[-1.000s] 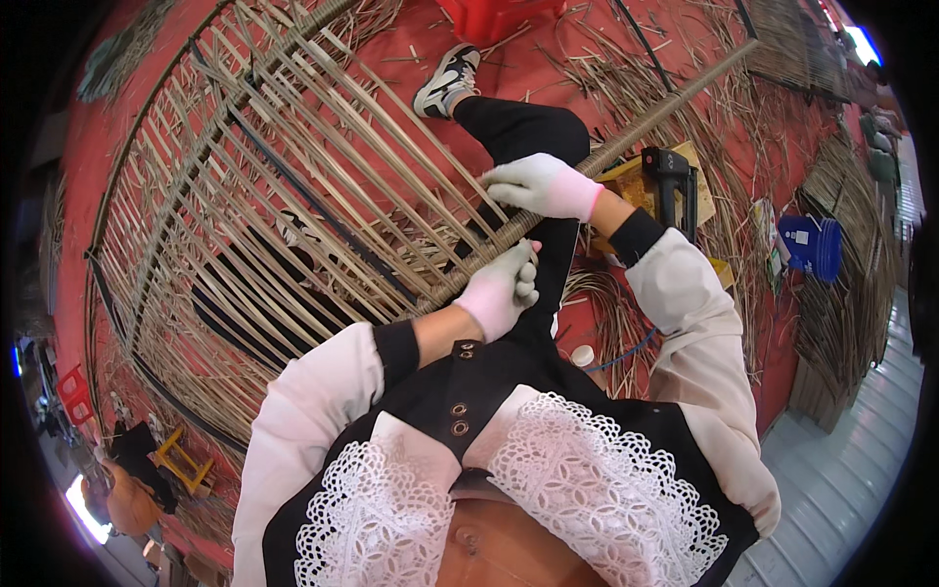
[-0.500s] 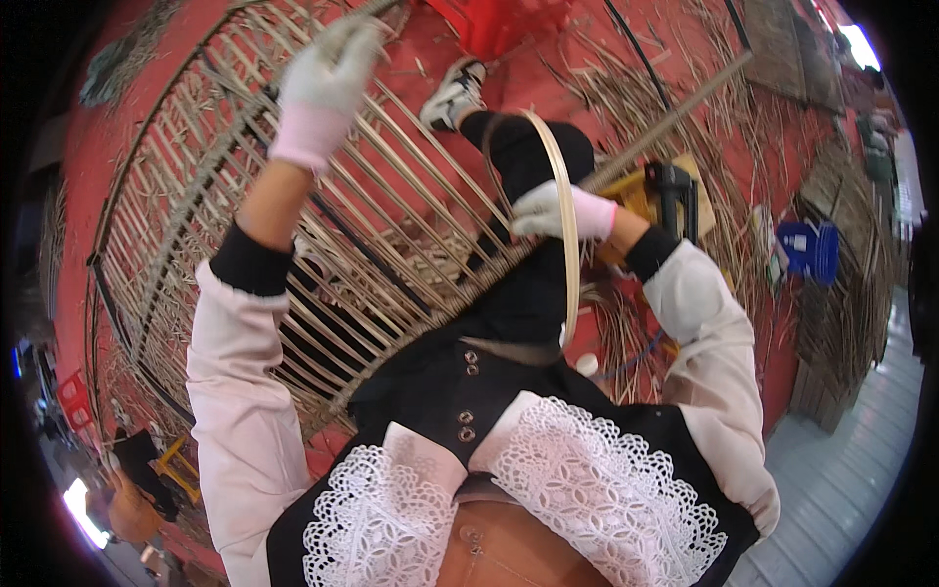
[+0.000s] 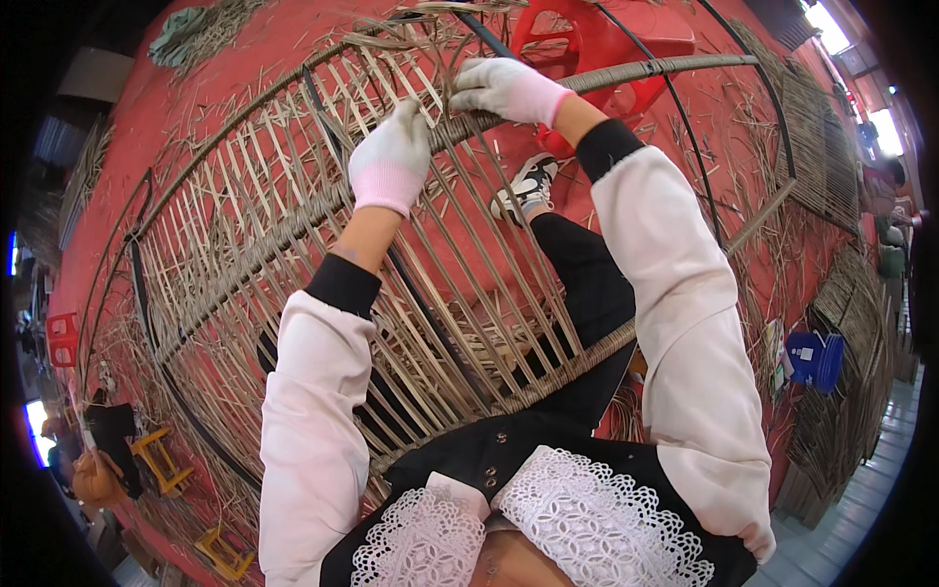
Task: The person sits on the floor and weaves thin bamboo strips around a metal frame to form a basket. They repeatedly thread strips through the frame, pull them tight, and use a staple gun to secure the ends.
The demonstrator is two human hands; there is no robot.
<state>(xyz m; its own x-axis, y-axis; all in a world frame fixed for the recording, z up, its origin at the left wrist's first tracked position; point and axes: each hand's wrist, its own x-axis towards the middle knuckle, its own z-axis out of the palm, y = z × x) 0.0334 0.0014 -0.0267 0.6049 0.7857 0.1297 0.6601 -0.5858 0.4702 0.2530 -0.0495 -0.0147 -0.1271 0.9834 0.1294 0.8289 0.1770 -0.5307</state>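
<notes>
A large frame of dark metal rods, strung with many slats of pale and brown plant fibre, lies across my lap. Its middle bar (image 3: 293, 230) is wrapped in brown strips. My left hand (image 3: 391, 161), in a white glove with a pink cuff, has its fingers drawn together beside this bar; what they hold is hidden. Just right of it, my gloved right hand (image 3: 499, 90) bends its fingers over the bar, pinching what looks like a thin brown strip. The fingertips are partly hidden. More loose strips (image 3: 421, 34) lie over the frame's far side.
A red plastic stool (image 3: 597, 49) stands beyond the frame. My shoe (image 3: 528, 186) rests on the red floor (image 3: 147, 98), where scraps are strewn. At the right are a blue container (image 3: 814, 360) and woven panels (image 3: 846, 303); yellow stools (image 3: 161, 460) stand at lower left.
My right hand has gone from beside my knee up to the wrapped bar. My left hand has come down and right towards it. The wide pale loop of strip no longer shows.
</notes>
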